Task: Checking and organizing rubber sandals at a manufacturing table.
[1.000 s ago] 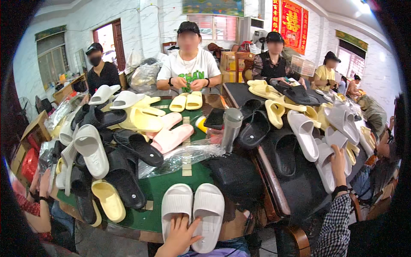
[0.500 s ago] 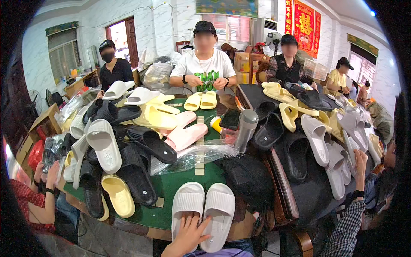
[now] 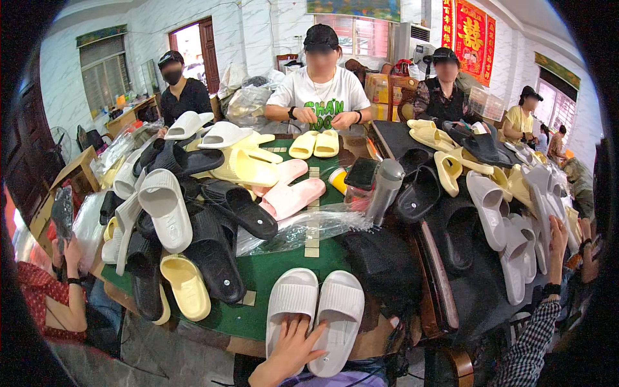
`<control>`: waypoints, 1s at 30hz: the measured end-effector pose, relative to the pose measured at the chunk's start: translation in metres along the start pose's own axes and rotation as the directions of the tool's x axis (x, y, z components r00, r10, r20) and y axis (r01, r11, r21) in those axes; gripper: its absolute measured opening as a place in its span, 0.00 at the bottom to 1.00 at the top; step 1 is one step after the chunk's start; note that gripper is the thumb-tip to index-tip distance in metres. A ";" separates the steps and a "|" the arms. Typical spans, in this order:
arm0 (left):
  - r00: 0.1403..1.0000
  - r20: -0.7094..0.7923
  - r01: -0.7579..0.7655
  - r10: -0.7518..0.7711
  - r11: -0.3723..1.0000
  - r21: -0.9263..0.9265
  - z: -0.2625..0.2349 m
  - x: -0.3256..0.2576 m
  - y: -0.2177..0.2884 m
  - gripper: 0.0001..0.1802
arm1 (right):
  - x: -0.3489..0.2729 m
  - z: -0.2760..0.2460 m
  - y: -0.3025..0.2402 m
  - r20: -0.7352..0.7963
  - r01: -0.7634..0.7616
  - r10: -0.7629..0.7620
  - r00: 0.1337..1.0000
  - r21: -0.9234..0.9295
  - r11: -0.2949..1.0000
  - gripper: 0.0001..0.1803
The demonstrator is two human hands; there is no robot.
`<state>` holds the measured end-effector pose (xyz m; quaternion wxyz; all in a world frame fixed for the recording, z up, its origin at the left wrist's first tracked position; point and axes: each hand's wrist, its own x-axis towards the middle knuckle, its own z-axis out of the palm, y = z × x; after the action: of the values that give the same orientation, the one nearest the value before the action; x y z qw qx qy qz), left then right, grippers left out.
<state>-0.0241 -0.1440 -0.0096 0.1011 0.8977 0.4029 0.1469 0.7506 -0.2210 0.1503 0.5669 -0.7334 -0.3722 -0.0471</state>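
Note:
A pair of light grey slides, the left slide (image 3: 292, 303) and the right slide (image 3: 340, 309), rests side by side at the near table edge, toes pointing away from me. My left hand (image 3: 290, 351) lies over them with its fingers spread. Several fingertips reach under the left slide's ribbed strap, while the index finger and thumb extend toward the right slide's footbed. My right hand is not in view.
Mixed slides (image 3: 166, 209) pile up at left; more grey slides (image 3: 516, 251) lie at right. Clear plastic bags (image 3: 303, 229), a grey bottle (image 3: 387, 187) and black cloth (image 3: 380, 264) occupy the middle. Co-workers sit around; a checked sleeve (image 3: 529, 342) reaches in from the right.
The whole view has shifted slightly; my left hand stays on the grey slides in much the same pose. At left, a co-worker's hands have raised a dark item in clear plastic.

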 end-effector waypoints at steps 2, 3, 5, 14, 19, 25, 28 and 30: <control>1.000 0.002 0.005 -0.005 1.000 0.001 0.000 0.000 0.000 0.37 | 0.014 -0.012 0.005 -0.029 0.019 -0.017 0.999 0.053 0.998 0.20; 1.000 -0.004 -0.003 0.003 1.000 0.007 0.000 -0.001 0.000 0.37 | 0.018 -0.017 0.007 -0.059 0.057 -0.051 0.997 0.109 0.992 0.21; 1.000 0.005 -0.001 0.001 1.000 0.014 0.001 -0.001 0.000 0.37 | 0.025 -0.026 0.001 -0.089 0.145 -0.132 0.987 0.154 0.977 0.19; 0.998 0.013 0.055 -0.055 0.998 -0.011 0.003 -0.005 0.006 0.37 | -0.011 0.007 -0.121 -0.270 0.151 -0.035 0.962 0.422 0.894 0.18; 0.998 -0.065 0.004 -0.009 0.997 -0.074 0.008 -0.003 -0.002 0.39 | -0.066 0.008 -0.171 0.038 0.290 -0.310 0.950 0.257 0.922 0.17; 1.000 -0.017 0.011 -0.012 0.998 -0.057 0.011 -0.005 -0.003 0.40 | -0.083 -0.001 -0.165 0.024 0.138 -0.152 0.988 0.301 0.943 0.14; 1.000 0.002 -0.004 0.004 0.999 -0.046 0.007 -0.005 -0.006 0.41 | -0.108 -0.006 -0.140 0.071 0.112 -0.131 0.989 0.223 0.968 0.14; 1.000 0.016 -0.006 0.008 0.996 -0.089 0.005 -0.006 -0.006 0.41 | -0.133 -0.003 -0.131 0.192 0.073 -0.100 0.976 0.144 0.987 0.15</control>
<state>-0.0303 -0.1452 -0.0172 0.1436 0.8949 0.3919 0.1577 0.5770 -0.2786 0.1902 0.5730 -0.6772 -0.4609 0.0269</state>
